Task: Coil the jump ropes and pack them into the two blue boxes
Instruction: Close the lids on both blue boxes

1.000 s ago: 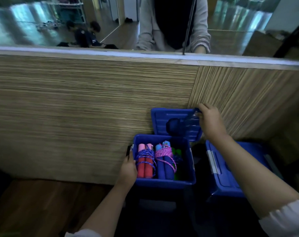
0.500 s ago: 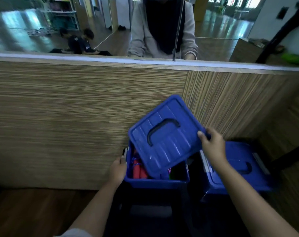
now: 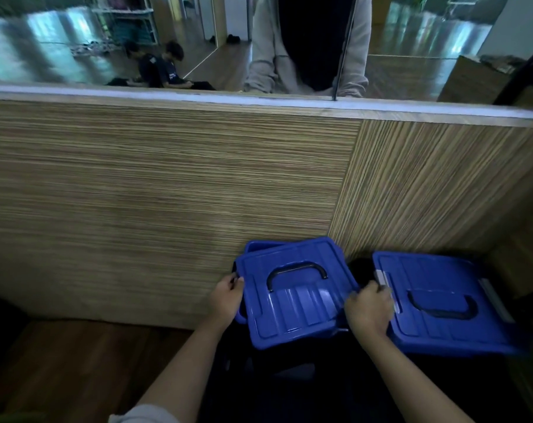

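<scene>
Closing up looks like all that remains: both blue boxes wear their lids, and no jump ropes show anywhere, so I judge them packed inside, though I cannot see through the plastic.

Biggest in view is the striped wood panel rising straight ahead of me, topped by a pale ledge and a long mirror that reflects a shiny floor, shelving, two people seated low and a figure in a light hoodie. Under the panel, at lower left, lies dark wooden floor.

My right box sits against the panel with its lid flat, pale latches along both sides and a black handle on top; it seems finished.

My left box peeks out at the far corner under its lid, which rests a little skewed rather than seated, black handle upward. It likely needs squaring and pressing down, then latching.

My left hand curls its fingers round the lid's left edge. My right hand grips the lid's right edge, in the gap between the boxes.
</scene>
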A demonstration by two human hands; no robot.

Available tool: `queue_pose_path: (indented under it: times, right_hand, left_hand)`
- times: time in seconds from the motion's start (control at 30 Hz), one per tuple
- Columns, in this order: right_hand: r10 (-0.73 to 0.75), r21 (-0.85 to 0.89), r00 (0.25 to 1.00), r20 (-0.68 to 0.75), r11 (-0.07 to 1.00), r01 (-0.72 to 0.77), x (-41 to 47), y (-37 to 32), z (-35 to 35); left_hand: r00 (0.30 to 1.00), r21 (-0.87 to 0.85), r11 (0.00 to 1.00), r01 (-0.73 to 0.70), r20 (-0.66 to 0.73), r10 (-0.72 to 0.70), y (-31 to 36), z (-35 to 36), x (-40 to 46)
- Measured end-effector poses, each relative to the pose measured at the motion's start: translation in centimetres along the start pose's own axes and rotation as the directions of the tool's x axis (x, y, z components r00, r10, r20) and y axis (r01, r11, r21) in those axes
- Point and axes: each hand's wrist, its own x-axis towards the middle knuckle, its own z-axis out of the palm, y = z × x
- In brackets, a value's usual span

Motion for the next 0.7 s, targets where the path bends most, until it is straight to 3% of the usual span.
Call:
queue_pose_path:
  times: [0.07,0.13,0.2,0.23,0.3,0.43,0.7]
  right_hand:
    - [-0.354,-0.098,0.934,-0.050,0.932,0.348,-0.6,-1.4,0.7]
    - [-0.692,-0.107,0.717,0.091,0.709,0.697,-1.5,-3.1,1.8]
    - [-0.784,-0.071,0.538,0.309,0.546,0.835,-2.7,-4.9,2.8]
    - [-0.766,-0.074,0.518,0.380,0.534,0.842,-3.2,-5.5,3.3]
    - [-0.674,-0.137,0.583,0.454,0.593,0.793,-3.9,-6.0,4.5]
    - [-0.531,-0.213,0.728,0.433,0.725,0.655,-4.3,-7.1,5.3]
    - [-0.510,-0.217,0.729,0.457,0.731,0.647,-4.8,-9.0,5.9]
  left_hand:
    - [1.000,0.009,1.000,0.011,-0.002,-0.011,-0.2,0.1,0.1]
    - [1.000,0.012,1.000,0.005,-0.010,-0.005,-0.3,0.2,0.1]
    - [1.000,-0.011,1.000,-0.009,-0.018,0.009,0.0,0.3,-0.1]
    - [1.000,-0.016,1.000,-0.009,-0.024,0.009,-0.1,0.3,-0.1]
    - [0.999,-0.014,1.000,0.003,-0.035,-0.003,-0.1,0.2,0.2]
    - [0.997,-0.029,0.998,0.047,-0.055,-0.049,-0.6,0.2,1.3]
    - [0.993,-0.101,0.992,0.071,-0.086,-0.080,-0.6,0.3,1.8]
